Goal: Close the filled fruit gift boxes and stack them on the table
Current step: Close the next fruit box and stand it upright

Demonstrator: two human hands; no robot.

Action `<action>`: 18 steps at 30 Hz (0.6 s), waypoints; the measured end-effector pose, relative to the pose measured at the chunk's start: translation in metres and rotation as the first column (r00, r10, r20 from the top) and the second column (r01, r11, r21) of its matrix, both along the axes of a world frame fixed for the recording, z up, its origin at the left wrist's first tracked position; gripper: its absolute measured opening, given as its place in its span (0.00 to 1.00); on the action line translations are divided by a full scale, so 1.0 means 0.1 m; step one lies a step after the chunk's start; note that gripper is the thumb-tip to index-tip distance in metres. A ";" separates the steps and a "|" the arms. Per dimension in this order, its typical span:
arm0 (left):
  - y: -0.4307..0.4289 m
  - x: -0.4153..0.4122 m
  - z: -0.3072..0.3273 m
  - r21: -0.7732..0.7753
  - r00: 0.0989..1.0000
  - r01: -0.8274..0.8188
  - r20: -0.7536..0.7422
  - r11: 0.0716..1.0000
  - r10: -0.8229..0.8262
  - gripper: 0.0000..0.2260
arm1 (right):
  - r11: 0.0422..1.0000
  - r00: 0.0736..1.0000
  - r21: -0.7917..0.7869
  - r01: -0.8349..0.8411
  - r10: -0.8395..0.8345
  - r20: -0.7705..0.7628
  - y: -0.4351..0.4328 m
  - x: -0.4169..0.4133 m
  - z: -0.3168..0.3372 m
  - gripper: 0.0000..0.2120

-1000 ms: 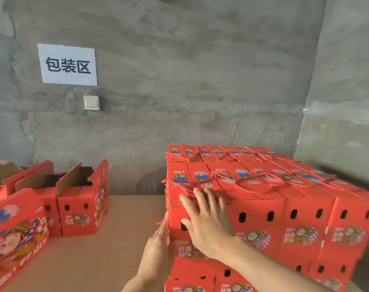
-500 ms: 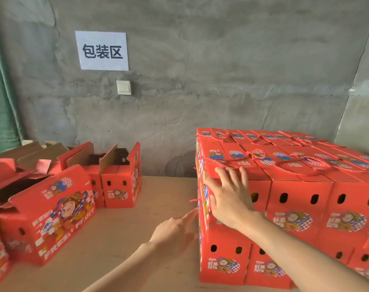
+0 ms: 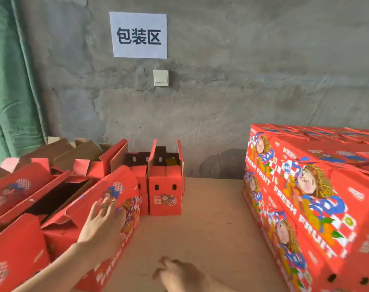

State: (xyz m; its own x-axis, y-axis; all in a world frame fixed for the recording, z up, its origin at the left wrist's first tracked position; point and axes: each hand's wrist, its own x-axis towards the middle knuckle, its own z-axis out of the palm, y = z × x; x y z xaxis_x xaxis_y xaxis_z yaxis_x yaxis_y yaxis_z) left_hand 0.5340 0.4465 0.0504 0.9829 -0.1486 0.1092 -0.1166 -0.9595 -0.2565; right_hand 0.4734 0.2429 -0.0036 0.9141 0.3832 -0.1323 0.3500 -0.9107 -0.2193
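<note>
A stack of closed red fruit gift boxes (image 3: pixel 314 207) fills the right side of the table. Several open red boxes lie and stand at the left. My left hand (image 3: pixel 104 224) reaches over the side of the nearest open box (image 3: pixel 116 207) with fingers spread and straight; motion blur hides whether it touches. My right hand (image 3: pixel 179 275) hovers low over the bare table near the front, fingers loosely curled, holding nothing. One upright open box (image 3: pixel 165 192) stands at the back centre with its flaps up.
The brown table (image 3: pixel 211 218) has a bare strip between the open boxes and the stack. A grey concrete wall with a paper sign (image 3: pixel 138 35) and a light switch (image 3: pixel 161 77) stands behind. A green curtain (image 3: pixel 9 81) hangs at far left.
My view has swung left, away from the stack. Both hands have left the stacked boxes; the left hand has moved to the open box at left, the right hand has dropped low.
</note>
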 end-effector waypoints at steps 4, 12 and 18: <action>0.21 0.66 0.02 -0.009 0.991 -0.088 -0.103 0.996 0.086 0.32 | 0.986 0.993 0.122 0.114 -0.111 -0.034 0.24 0.75 -0.08 0.26; 0.14 1.26 -0.45 0.122 0.977 -0.210 -0.018 0.970 0.213 0.28 | 0.843 0.897 0.369 0.392 -0.439 0.049 0.34 2.39 -0.23 0.27; 0.14 1.37 -0.55 0.274 0.989 -0.149 0.057 0.950 0.138 0.22 | 0.776 0.821 0.348 0.526 -0.570 0.029 0.61 2.80 -0.41 0.26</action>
State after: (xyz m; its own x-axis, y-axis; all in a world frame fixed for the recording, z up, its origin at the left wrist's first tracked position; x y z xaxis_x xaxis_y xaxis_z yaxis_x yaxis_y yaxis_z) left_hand 0.6709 0.4602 -0.0049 0.9921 -0.0357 0.1201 0.0316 -0.8564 -0.5154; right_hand 0.7534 0.3042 -0.0442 0.9816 -0.1876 0.0359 -0.1430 -0.8466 -0.5127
